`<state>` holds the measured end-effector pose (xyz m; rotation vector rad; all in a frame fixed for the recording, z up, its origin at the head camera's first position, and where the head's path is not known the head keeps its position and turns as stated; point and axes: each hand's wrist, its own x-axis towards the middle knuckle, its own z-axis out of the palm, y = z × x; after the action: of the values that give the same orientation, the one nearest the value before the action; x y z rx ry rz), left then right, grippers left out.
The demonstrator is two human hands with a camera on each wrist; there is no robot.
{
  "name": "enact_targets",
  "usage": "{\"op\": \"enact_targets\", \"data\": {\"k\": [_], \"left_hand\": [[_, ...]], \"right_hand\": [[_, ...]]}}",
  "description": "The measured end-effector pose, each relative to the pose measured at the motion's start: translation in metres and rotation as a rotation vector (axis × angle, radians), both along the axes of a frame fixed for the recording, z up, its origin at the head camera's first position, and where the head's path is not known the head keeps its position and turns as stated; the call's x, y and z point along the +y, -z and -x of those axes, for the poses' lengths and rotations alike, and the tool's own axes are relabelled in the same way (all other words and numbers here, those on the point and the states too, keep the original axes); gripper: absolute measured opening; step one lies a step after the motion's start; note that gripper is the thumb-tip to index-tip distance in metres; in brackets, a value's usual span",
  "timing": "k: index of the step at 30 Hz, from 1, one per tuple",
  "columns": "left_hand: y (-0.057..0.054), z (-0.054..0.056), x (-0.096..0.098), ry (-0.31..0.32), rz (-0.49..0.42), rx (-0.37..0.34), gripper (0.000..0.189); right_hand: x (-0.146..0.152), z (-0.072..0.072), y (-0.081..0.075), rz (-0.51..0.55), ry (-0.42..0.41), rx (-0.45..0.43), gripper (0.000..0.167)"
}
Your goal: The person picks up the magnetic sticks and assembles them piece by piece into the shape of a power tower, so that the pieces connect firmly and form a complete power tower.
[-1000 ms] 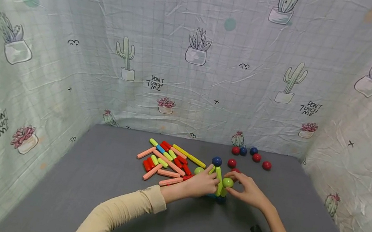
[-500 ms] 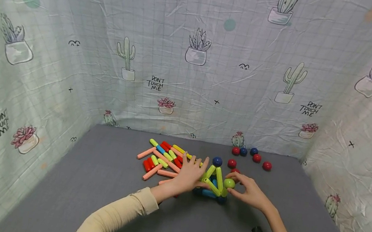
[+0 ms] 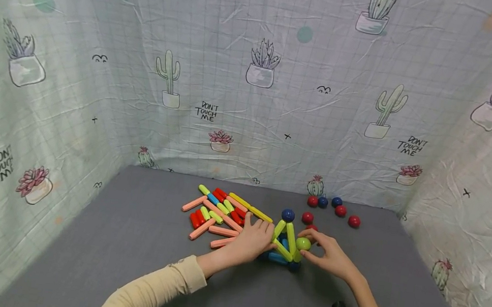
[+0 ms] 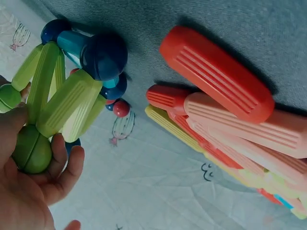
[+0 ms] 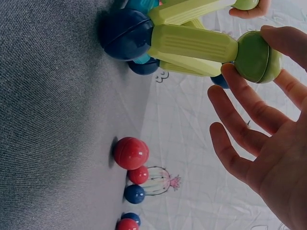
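A framework of magnetic building pieces stands at the table's centre right. Lime rods (image 3: 291, 238) rise from dark blue balls (image 4: 104, 56), which are joined by blue rods (image 3: 277, 258) at the base; another dark blue ball (image 3: 288, 215) tops two rods. On the framework's left, my left hand (image 3: 256, 236) grips a green ball (image 4: 32, 151) at the end of lime rods, thumb and fingers around it. On the opposite side, my right hand (image 3: 329, 256) pinches a second green ball (image 5: 254, 57) at a lime rod's end. Its remaining fingers are spread loosely.
Left of the framework lies a pile of pink rods (image 3: 223, 231), red rods (image 4: 216, 72), yellow rods (image 3: 260, 213) and short lime pieces. Several red balls (image 3: 354, 221) and blue balls (image 3: 337, 202) sit at the back right, before a cactus-print cloth (image 3: 279, 106).
My left hand has drawn back from the upper lime rods, opened, and then closed around the left green ball. The right hand stays at its ball, almost unmoved.
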<state>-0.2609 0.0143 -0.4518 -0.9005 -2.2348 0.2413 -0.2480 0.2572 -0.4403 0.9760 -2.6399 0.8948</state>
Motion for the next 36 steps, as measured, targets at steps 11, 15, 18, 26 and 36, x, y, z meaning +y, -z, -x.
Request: {"op": "enact_targets", "data": {"k": [11, 15, 18, 26, 36], "left_hand": [[0.004, 0.000, -0.006, 0.004, -0.096, -0.362, 0.056], [0.010, -0.001, -0.009, -0.010, -0.183, -0.448, 0.049], [0.014, -0.004, -0.009, -0.059, -0.220, -0.456, 0.043], [0.025, -0.017, -0.015, -0.150, -0.059, -0.377, 0.028], [0.030, -0.028, -0.023, -0.010, 0.112, -0.407, 0.014]], "right_hand": [[0.000, 0.003, 0.004, -0.018, -0.010, -0.017, 0.037], [0.003, 0.002, 0.007, -0.027, -0.009, -0.061, 0.045], [0.005, 0.002, 0.011, -0.025, -0.003, -0.104, 0.053], [0.009, 0.005, 0.029, -0.139, -0.054, -0.093, 0.027], [0.008, 0.004, 0.034, -0.183, -0.050, -0.072, 0.019]]}}
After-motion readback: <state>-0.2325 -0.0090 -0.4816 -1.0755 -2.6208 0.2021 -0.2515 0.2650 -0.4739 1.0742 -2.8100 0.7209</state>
